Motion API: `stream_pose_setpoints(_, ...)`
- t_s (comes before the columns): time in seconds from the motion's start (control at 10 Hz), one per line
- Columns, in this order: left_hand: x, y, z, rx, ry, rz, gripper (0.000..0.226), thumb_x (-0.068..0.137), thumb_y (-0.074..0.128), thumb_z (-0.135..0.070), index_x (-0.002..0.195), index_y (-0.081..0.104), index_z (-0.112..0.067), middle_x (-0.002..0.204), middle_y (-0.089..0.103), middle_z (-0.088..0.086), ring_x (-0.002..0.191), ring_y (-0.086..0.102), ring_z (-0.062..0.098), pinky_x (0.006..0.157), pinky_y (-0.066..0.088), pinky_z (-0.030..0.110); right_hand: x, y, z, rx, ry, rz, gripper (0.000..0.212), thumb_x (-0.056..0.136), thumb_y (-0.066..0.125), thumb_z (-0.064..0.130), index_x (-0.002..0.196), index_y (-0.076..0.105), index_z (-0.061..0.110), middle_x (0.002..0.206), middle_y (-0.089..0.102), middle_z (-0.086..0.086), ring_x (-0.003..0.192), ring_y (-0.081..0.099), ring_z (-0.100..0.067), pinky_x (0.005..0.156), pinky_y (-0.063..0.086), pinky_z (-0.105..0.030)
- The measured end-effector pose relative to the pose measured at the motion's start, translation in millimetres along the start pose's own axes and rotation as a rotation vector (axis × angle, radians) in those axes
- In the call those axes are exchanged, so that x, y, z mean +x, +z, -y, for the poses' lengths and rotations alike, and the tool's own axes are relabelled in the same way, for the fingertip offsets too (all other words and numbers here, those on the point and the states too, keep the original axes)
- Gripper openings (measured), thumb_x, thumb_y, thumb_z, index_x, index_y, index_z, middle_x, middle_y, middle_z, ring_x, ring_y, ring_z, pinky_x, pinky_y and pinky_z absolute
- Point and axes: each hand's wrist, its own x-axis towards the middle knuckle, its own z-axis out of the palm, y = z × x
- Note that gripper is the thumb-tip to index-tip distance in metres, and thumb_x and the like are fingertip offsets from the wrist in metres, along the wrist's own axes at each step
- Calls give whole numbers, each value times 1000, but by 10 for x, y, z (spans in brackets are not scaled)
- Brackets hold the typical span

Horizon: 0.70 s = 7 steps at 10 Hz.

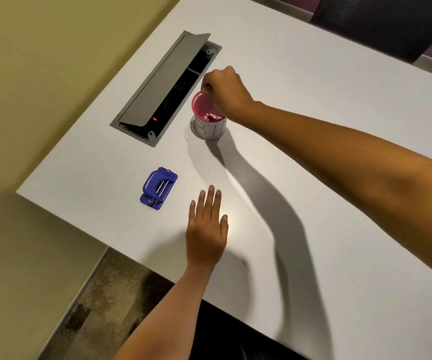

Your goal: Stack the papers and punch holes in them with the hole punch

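A small blue hole punch (158, 188) lies on the white table (313, 105), left of centre. My left hand (206, 229) rests flat on the table with its fingers spread, just right of and below the punch, holding nothing. My right hand (222, 90) is stretched out over a pink cup (208, 116) with a white label. Its fingers are pinched together at the cup's rim. Small white bits lie in the cup's bottom. No sheets of paper are in view.
A grey cable hatch (165, 87) with its lid raised is set into the table behind the punch; a red light glows inside. The table's left edge and near corner border a beige floor and a mottled carpet. Dark chairs stand at the far right.
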Motion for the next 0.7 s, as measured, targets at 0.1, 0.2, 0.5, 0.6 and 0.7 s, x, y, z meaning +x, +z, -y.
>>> stream_pose_setpoints(0.1,-1,2,23,5,7,-5,56,99,41,-27,152,29,-14,160,26,4,150,20,21,121,22,43,0,11,-31,13,-15,-45,30,88,45,-5,108,66,0,112,67,-17,103,62,-31,82,51,-32)
stream_pose_setpoints(0.2,1,6,32,12,7,-6,56,99,40,-27,152,29,-14,160,26,4,150,21,21,121,22,43,-24,20,-59,-26,-70,-100,30,84,48,-8,104,67,2,107,69,-15,99,63,-28,82,52,-34)
stream_pose_setpoints(0.5,-1,40,60,33,7,-49,53,100,38,-25,151,31,-15,160,29,3,150,22,20,120,25,44,-588,51,-310,187,-96,-302,23,84,48,-7,94,68,-4,89,70,-19,83,64,-32,72,50,-35)
stream_pose_setpoints(0.6,-4,52,36,58,40,-75,51,100,39,-25,150,34,-13,158,31,5,149,25,22,119,28,45,-854,91,-463,243,-15,-369,24,85,48,-10,94,69,-2,89,71,-17,81,66,-29,74,51,-36)
stream_pose_setpoints(0.7,-7,76,68,77,49,-92,50,100,40,-24,148,37,-12,158,32,6,148,26,24,118,28,46,-1524,275,-762,321,183,-427,25,86,51,-11,97,69,0,94,71,-13,85,67,-23,79,52,-28)
